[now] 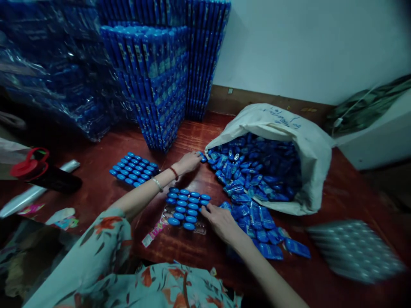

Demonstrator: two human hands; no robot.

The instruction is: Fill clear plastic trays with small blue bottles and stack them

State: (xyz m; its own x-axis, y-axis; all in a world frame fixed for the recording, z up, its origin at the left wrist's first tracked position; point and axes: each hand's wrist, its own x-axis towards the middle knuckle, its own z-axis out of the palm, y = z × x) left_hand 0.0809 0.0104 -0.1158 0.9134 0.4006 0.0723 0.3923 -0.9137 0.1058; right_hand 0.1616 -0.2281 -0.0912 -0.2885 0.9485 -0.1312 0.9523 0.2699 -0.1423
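My left hand (189,162) reaches across to the mouth of the white sack (316,171), its fingers closed on a small blue pack (203,157). My right hand (221,219) pinches a blue oval-ended pack at the right side of the near clear plastic tray (201,226). Rows of upright blue packs (183,204) fill much of that tray, with gaps along its front corners. Loose blue packs (253,171) spill out of the sack, and more lie in a heap (258,222) beside my right hand.
Another block of blue packs (133,169) stands at left. Tall stacks of blue packs (154,85) rise behind it. Clear empty trays (356,248) lie at right. A dark bottle with a red lid (48,171) and a plastic roll (38,190) rest at far left.
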